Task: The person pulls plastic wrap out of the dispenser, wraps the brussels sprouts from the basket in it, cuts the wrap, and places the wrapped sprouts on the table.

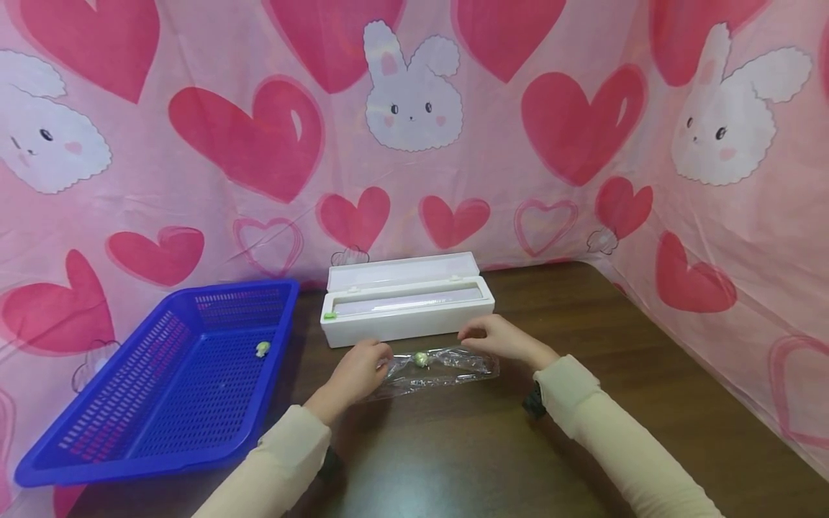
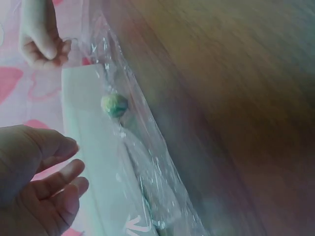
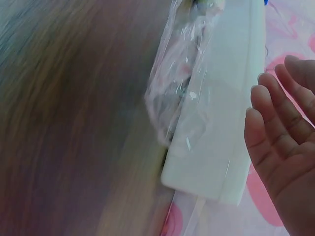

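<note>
A strip of clear cling film (image 1: 453, 362) lies crinkled on the table in front of a white cling film dispenser (image 1: 408, 324). On the film sits a small round green-and-cream ball (image 1: 422, 359), also seen in the left wrist view as a mottled ball (image 2: 114, 105). My left hand (image 1: 358, 373) is at the film's left end, fingers loosely bent, with a gap between thumb and fingers in the left wrist view. Over the film's right end hovers my right hand (image 1: 501, 339). Its fingers (image 3: 275, 118) are spread and hold nothing.
The dispenser's lid (image 1: 401, 270) stands raised, and a green slider (image 1: 330, 316) is at its left end. To the left is a blue plastic basket (image 1: 259, 432) with a similar small green piece (image 1: 262, 349) inside. A pink heart-patterned cloth (image 1: 414, 173) hangs behind the brown table (image 1: 466, 453).
</note>
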Demonstrator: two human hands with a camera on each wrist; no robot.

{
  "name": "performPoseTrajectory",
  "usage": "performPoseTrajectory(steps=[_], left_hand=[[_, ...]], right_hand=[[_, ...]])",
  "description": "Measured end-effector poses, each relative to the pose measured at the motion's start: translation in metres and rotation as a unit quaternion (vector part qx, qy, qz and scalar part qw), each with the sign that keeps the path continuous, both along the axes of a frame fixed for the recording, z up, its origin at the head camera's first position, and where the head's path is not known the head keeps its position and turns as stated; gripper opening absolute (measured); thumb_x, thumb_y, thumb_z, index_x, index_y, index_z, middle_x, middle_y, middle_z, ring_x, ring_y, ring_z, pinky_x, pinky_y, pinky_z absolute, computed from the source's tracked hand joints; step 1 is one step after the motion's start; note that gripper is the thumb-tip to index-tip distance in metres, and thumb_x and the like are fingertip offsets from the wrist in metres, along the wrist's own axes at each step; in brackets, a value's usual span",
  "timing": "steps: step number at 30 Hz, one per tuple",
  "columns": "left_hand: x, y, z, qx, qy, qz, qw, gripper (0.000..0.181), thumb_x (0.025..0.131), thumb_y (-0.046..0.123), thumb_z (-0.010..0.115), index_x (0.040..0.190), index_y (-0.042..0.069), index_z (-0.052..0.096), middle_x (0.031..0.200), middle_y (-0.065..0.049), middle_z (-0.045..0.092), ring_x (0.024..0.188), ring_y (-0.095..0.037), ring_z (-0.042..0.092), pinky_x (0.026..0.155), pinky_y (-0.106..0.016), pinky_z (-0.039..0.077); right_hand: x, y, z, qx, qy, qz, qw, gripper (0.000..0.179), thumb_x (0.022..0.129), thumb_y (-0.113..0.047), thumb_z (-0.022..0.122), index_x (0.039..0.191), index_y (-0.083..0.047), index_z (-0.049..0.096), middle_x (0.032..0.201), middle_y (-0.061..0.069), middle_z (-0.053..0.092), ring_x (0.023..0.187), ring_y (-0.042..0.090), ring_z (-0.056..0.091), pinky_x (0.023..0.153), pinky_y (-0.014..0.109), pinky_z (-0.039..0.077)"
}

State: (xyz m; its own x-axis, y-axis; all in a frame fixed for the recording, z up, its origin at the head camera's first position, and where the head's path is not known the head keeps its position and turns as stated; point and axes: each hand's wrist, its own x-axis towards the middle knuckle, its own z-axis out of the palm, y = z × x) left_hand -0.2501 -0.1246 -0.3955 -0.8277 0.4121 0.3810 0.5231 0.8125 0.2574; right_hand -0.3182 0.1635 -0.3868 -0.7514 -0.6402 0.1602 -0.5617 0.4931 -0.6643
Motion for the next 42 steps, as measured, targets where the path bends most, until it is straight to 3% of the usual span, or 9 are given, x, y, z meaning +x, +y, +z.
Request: performPoseTrajectory(steps=[3,10,19,23,30,42], left_hand=[[-0.004,0.008,-0.001,0.007,-0.015,-0.008,0.9998,0.009,0.078,0.006,0.067,0.087,0.006,0.067,0.083,-0.003,0.056,0.079,-0.022,0.056,0.069,-0.038,0.046],[-0.015,0.024,-0.012,0.013,-0.042,-0.01,0.999,0.008,0.08,0.008,0.068,0.088,0.006,0.066,0.09,-0.005,0.06,0.086,-0.023,0.058,0.075,-0.038,0.047],[-0.028,0.032,-0.022,-0.019,-0.047,-0.012,0.9986,0.019,0.08,0.01,0.069,0.098,0.002,0.068,0.101,-0.012,0.065,0.096,-0.027,0.059,0.084,-0.038,0.045],[-0.03,0.033,-0.025,-0.03,-0.047,-0.01,0.9984,0.021,0.082,0.011,0.069,0.1,0.0,0.067,0.104,-0.013,0.065,0.097,-0.028,0.059,0.084,-0.039,0.045],[-0.035,0.033,-0.034,-0.018,-0.044,-0.039,0.9981,0.009,0.081,0.007,0.069,0.088,0.004,0.068,0.095,-0.011,0.066,0.09,-0.026,0.061,0.078,-0.038,0.048],[-0.041,0.037,-0.037,-0.019,-0.064,-0.015,0.9977,0.011,0.076,0.005,0.072,0.087,0.006,0.069,0.085,-0.005,0.067,0.082,-0.022,0.062,0.073,-0.036,0.048]], right_hand=[[-0.001,-0.008,-0.001,-0.014,0.01,0.013,0.9998,0.011,0.088,-0.013,0.061,0.095,-0.006,0.067,0.09,0.003,0.065,0.06,0.009,0.05,0.058,0.028,0.046],[-0.007,-0.028,-0.009,0.0,0.044,0.021,0.9988,0.014,0.087,-0.009,0.063,0.096,0.0,0.068,0.095,0.004,0.065,0.093,0.019,0.058,0.084,0.036,0.044],[-0.008,-0.054,-0.02,0.039,0.037,0.04,0.9978,0.022,0.087,-0.009,0.063,0.107,-0.003,0.066,0.107,0.007,0.063,0.105,0.024,0.055,0.09,0.039,0.041],[-0.007,-0.063,-0.023,0.059,0.031,0.032,0.9973,0.024,0.087,-0.011,0.063,0.11,-0.004,0.065,0.109,0.007,0.061,0.105,0.024,0.054,0.089,0.039,0.042],[-0.009,-0.068,-0.029,0.095,0.017,0.012,0.9952,0.027,0.085,-0.009,0.065,0.111,-0.001,0.064,0.101,0.007,0.061,0.096,0.022,0.056,0.084,0.037,0.044],[-0.008,-0.073,-0.03,0.109,-0.005,-0.032,0.9935,0.017,0.083,-0.005,0.066,0.1,-0.002,0.067,0.096,0.005,0.064,0.092,0.02,0.057,0.082,0.036,0.045]])
